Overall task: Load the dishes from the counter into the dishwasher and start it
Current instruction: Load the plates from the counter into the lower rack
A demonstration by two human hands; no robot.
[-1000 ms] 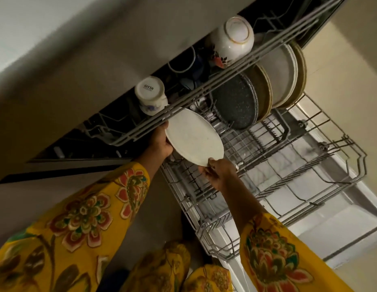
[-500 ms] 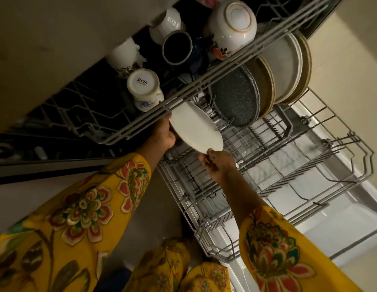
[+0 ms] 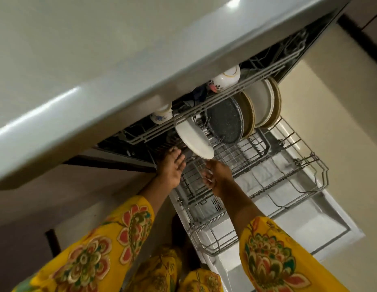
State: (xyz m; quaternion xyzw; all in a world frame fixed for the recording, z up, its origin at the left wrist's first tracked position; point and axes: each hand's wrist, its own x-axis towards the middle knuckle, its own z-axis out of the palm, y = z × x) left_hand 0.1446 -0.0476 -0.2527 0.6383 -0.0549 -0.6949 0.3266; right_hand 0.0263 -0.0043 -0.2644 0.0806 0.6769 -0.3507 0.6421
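- White plate (image 3: 193, 141) stands on edge, tilted, in the lower rack (image 3: 267, 175) at its back-left part, partly under the upper rack (image 3: 204, 114). No hand on it; it appears to rest in the tines on its own.
- Left hand (image 3: 170, 171): just below-left of plate, fingers straight and spread, holding nothing. Grip wide. Fingertips near the rack's rear edge; contact w/ wire can't be confirmed.
- Right hand (image 3: 217, 178): just under the plate's lower rim, apart from it. Fingers loosely relaxed, nothing held. Grip wide/slack.
- Judgement: hands hover close probably to catch the plate if it tips; tilt suggests it leans in its slot, not fully upright.
- Other load, lower rack: dark speckled pan (image 3: 225, 121) on edge just right of white plate, then tan plates (image 3: 247, 114), a large pale plate (image 3: 260, 102), each in own slot, faces parallel, likely so spray reaches all of them.
- Upper rack: floral bowl (image 3: 225, 77) upturned, small white cup (image 3: 162, 115) at left; inverted presumably so water drains.
- Front of lower rack holds no dishes, so there is room for more.
- Table edge (image 3: 141, 85) overhangs the machine and hides most of upper rack; any dishes left on top aren't visible.
- Status est.: loading incomplete or near done, can't tell; rack out, door (image 3: 309, 224) down, start not yet done.
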